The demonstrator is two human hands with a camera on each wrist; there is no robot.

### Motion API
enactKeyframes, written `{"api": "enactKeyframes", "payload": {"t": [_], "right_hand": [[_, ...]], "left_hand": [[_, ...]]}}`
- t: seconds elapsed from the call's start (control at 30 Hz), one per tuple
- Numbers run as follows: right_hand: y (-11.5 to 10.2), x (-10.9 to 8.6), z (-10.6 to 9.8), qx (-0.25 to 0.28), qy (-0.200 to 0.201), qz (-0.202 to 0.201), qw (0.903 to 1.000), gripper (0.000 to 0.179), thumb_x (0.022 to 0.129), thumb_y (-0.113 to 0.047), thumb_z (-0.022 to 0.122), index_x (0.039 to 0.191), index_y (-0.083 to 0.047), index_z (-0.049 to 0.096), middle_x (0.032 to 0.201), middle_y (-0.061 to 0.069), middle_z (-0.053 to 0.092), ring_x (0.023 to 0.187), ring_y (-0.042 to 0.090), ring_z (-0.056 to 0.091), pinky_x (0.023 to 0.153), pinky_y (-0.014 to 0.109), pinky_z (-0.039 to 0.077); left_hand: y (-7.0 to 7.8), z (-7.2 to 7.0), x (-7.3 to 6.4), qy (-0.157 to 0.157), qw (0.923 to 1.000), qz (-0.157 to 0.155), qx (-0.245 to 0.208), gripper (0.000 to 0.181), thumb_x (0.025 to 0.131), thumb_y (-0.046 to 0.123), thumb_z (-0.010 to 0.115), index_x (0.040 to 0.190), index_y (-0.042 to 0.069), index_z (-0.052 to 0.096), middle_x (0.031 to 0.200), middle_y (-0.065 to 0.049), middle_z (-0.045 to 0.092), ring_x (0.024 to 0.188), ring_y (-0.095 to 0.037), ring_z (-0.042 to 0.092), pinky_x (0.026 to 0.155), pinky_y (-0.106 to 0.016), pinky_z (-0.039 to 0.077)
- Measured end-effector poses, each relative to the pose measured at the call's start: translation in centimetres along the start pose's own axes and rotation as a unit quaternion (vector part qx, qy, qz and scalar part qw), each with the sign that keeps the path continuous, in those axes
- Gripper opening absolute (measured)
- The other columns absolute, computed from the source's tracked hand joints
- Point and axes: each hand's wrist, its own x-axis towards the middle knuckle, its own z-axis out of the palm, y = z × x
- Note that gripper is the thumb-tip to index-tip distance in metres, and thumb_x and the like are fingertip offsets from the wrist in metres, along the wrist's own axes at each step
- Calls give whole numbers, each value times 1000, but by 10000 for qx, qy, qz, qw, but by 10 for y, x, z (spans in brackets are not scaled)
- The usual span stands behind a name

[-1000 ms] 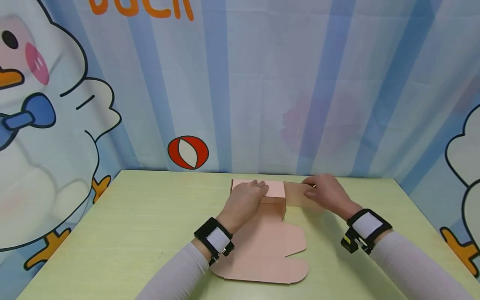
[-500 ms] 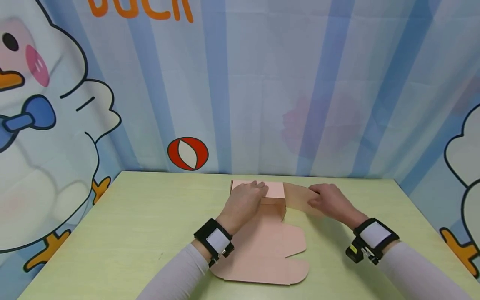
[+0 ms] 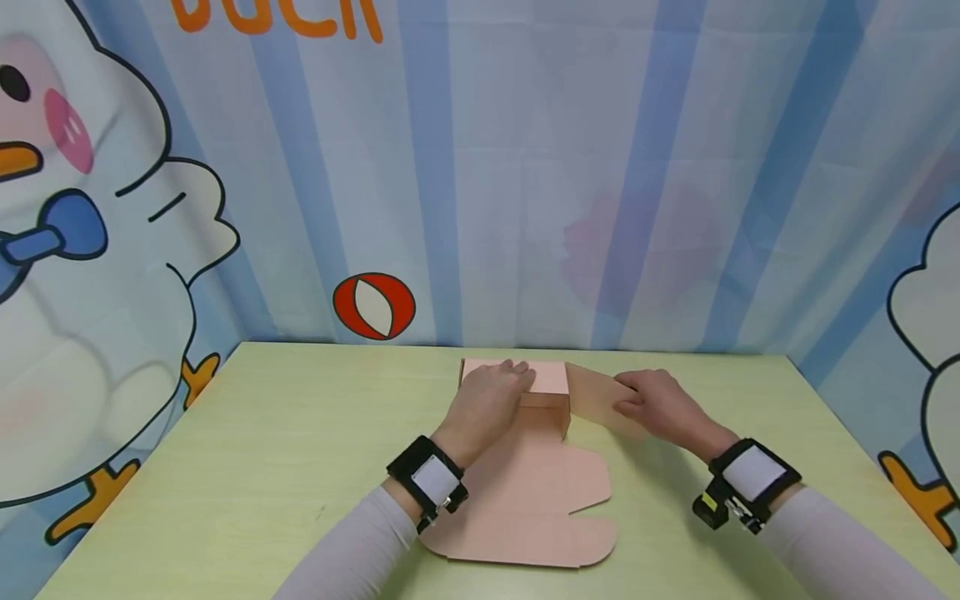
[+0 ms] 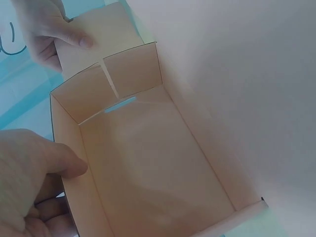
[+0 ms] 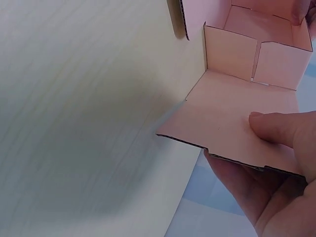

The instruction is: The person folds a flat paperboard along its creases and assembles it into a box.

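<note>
1. A pale yellow-green table [image 3: 262,458] with faint streaked grain is supporting everything, and a creased, blue-striped backdrop [image 3: 517,167] is rising behind its far edge.
2. On the backdrop, a printed white duck [image 3: 82,333] is filling the left side, a red-and-white ball [image 3: 374,306] is showing near the table's edge, and orange lettering [image 3: 277,17] is running along the top.
3. A partly folded cardboard box [image 3: 525,492] is lying at the middle of the table, its tray end sitting near the far edge and its flat lid panel stretching toward the person.
4. The left hand [image 3: 487,412] is covering part of the tray in the head view while pinching one wall, thumb inside and fingers outside.
5. The right hand [image 3: 663,408] is pinching the outer edge of the side flap [image 3: 596,396], thumb on top and fingers beneath, with the flap slanting outward.
6. Black wristbands [image 3: 427,483] are wrapping both wrists, above light sleeves [image 3: 348,542].
7. The board is looking smooth and pinkish-tan, with dark cut edges; two end tabs are standing with a narrow gap between them above a floor slot, and rounded ears are flaring from the lid panel.
</note>
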Motion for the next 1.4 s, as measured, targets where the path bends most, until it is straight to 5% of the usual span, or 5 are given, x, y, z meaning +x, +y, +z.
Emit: {"api": "enactKeyframes", "payload": {"t": [0.5,1.4], "right_hand": [[-19,-4,4,225,-320,-220,9990,38,92,-7,66,67,-14,39,63,-7,22,56,6,24,56,22,24],[-57,1,9,-220,-401,-376,9982,31,87,-4,71,69,-10,47,63,-7,24,58,8,29,55,22,23]], "left_hand": [[0,0,1,-13,10000,-55,-66,15,92,1,64,90,13,73,84,1,71,76,-17,71,64,-27,57],[2,-1,2,-77,9998,-174,11,18,91,0,64,96,14,75,95,1,76,85,-16,74,73,-29,60]]}}
